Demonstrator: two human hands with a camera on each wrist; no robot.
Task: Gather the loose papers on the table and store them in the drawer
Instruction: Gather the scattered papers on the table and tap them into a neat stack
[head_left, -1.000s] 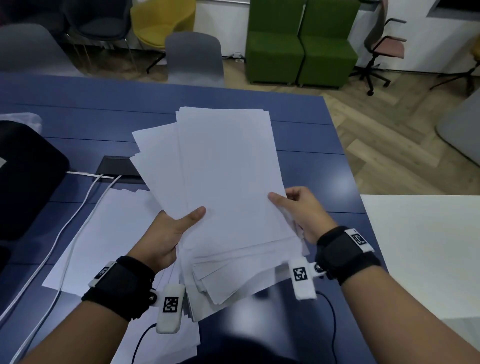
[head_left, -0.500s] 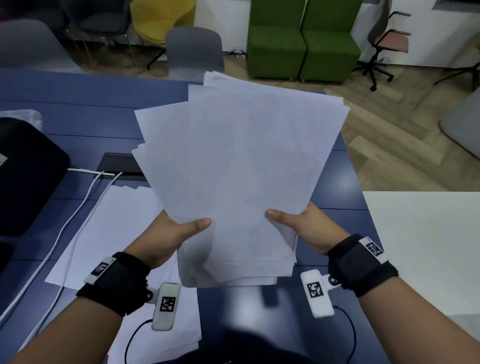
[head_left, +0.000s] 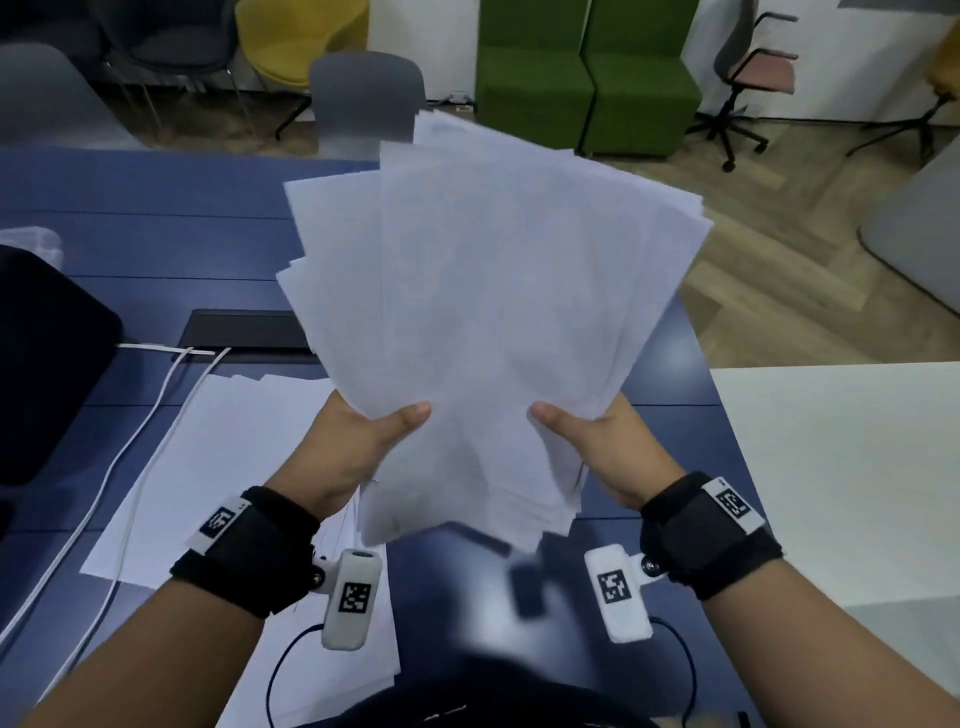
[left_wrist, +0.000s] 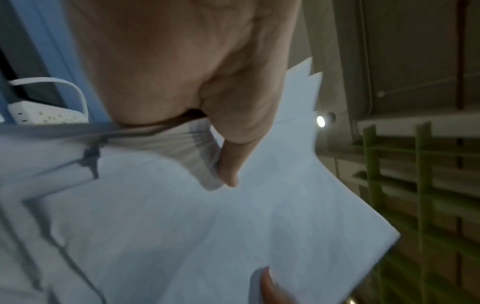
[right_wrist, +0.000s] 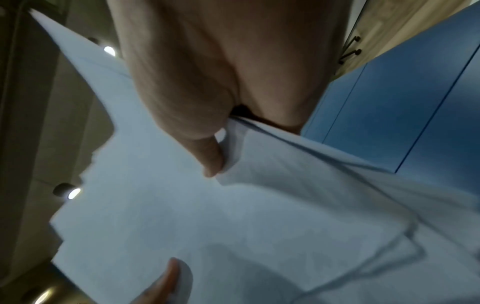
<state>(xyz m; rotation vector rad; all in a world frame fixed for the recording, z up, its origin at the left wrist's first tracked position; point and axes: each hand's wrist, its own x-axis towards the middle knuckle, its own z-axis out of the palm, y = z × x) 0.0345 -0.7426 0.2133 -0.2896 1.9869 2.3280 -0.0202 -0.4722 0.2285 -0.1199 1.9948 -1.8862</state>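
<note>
Now left hand, right hand pinching fanned paper stack above table.

The papers are thin white sheets, matt and smooth, slightly translucent where they overlap. The tabletop is a smooth blue laminate with a soft sheen. The wrist straps look like black woven cloth; the tagged camera housings are white matt plastic. The floor is pale wood planking.
</note>
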